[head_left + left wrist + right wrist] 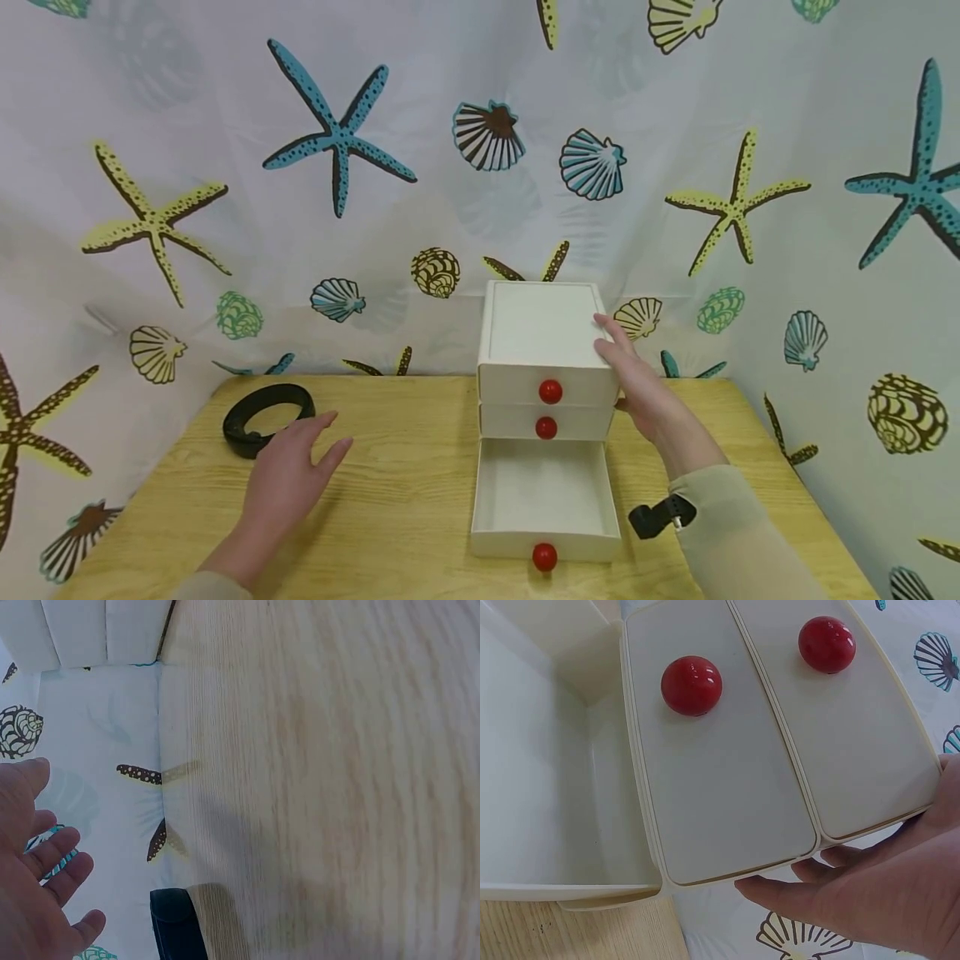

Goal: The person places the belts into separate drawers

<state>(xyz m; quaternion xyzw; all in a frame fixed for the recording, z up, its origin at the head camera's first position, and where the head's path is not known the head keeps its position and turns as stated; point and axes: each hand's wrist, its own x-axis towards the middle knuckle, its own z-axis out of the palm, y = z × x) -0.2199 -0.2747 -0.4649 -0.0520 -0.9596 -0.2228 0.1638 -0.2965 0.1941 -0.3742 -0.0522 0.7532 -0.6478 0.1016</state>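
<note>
A small white drawer cabinet (pixel 545 325) with red round knobs stands on the table. Its bottom drawer (pixel 546 487) is pulled out and nothing lies inside; the upper drawers (pixel 712 757) are closed. My right hand (pixel 637 379) rests against the cabinet's right side, fingertips at the top edge. In the right wrist view its fingers (pixel 780 896) lie along that side, beside the closed drawers. Over the table at the left, my left hand (pixel 288 475) is held with fingers spread and nothing in it. Just behind it lies a black ring-shaped thing (pixel 243 412), partly covered by that hand.
The wooden table (pixel 405 475) reaches back to a white curtain (pixel 420 75) printed with starfish and shells, which also hangs along both sides. On the right wrist sits a small black device (pixel 662 515) with a strap.
</note>
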